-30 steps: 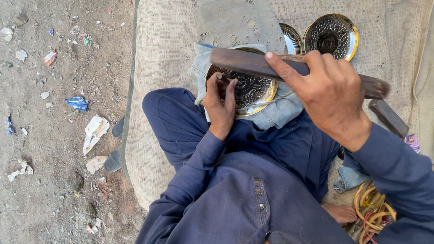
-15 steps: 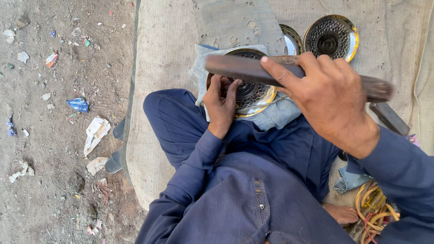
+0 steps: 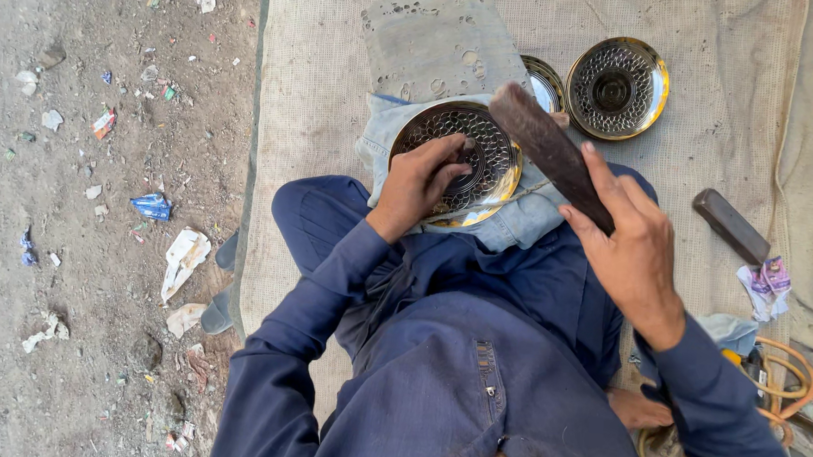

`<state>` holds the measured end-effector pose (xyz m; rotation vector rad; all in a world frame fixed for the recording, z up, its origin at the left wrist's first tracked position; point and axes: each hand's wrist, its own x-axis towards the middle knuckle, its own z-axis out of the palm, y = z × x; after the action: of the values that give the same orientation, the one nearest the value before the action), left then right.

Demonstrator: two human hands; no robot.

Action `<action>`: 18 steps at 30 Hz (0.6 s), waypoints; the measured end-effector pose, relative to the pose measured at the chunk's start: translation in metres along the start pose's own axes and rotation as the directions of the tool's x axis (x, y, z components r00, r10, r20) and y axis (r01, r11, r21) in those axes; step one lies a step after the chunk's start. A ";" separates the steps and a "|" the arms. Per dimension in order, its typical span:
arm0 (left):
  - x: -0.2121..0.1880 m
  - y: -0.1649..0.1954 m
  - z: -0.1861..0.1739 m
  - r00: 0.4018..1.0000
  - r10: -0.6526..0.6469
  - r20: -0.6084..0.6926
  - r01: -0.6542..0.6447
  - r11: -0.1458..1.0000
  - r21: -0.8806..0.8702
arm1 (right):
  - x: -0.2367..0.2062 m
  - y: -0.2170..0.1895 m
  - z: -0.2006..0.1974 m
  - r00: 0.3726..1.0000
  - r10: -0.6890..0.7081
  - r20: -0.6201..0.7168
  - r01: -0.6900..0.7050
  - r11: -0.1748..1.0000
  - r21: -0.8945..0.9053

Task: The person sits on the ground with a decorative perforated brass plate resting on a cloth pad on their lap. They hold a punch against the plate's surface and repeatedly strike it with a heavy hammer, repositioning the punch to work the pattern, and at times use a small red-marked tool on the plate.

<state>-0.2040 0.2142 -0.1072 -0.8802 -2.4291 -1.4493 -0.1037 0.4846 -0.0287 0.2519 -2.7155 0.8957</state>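
Observation:
A round brass plate (image 3: pixel 485 140) with a punched pattern rests on folded denim cloth (image 3: pixel 518 220) over my lap. My left hand (image 3: pixel 423 183) lies on the plate's near left side, fingers curled as if pinching something small that I cannot make out. My right hand (image 3: pixel 628 249) grips a dark wooden bat-like mallet (image 3: pixel 545 148), raised at a slant with its head above the plate's right rim. I sit cross-legged in dark blue clothes on a burlap mat (image 3: pixel 320 113).
Two more patterned brass plates (image 3: pixel 616 86) (image 3: pixel 546 81) lie on the mat beyond. A dented metal sheet (image 3: pixel 435 40) sits behind the denim. A dark wooden block (image 3: pixel 729 225), crumpled paper (image 3: pixel 767 283) and orange cord (image 3: pixel 788 378) lie right. Littered dirt ground (image 3: pixel 101 212) spreads left.
The mallet has swung from lying crosswise over the plate to a raised slant on the right, uncovering the plate. My left hand stays on the plate.

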 end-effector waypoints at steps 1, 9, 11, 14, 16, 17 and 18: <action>0.002 -0.002 -0.002 0.999 0.033 0.014 -0.033 0.999 0.019 | -0.006 0.004 0.004 0.999 0.034 -0.020 -0.033 0.998 0.045; 0.004 0.000 -0.006 0.993 -0.090 0.075 0.088 0.995 0.040 | -0.024 0.018 0.017 0.993 0.120 -0.010 -0.120 0.993 0.008; 0.004 0.001 -0.006 0.991 -0.110 0.082 0.107 0.993 0.040 | -0.020 0.016 0.019 0.996 0.088 -0.025 -0.085 0.992 0.089; 0.004 0.000 -0.007 0.990 -0.106 0.092 0.103 0.994 0.037 | -0.013 0.013 0.020 0.998 0.025 -0.058 -0.015 0.984 0.177; 0.005 -0.001 -0.007 0.993 -0.068 0.099 0.065 0.997 0.036 | -0.010 0.010 0.020 0.999 0.015 -0.030 -0.010 0.987 0.161; 0.005 -0.001 -0.006 0.995 -0.041 0.092 0.038 0.999 0.035 | -0.009 0.008 0.019 1.000 0.010 0.002 -0.010 0.998 0.062; 0.006 -0.002 -0.006 0.996 -0.013 0.086 0.010 0.999 0.035 | -0.008 0.007 0.019 0.999 0.007 0.034 -0.006 0.999 -0.037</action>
<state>-0.2105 0.2107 -0.1027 -0.9410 -2.5170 -1.3960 -0.1014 0.4793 -0.0492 0.2534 -2.7625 0.8501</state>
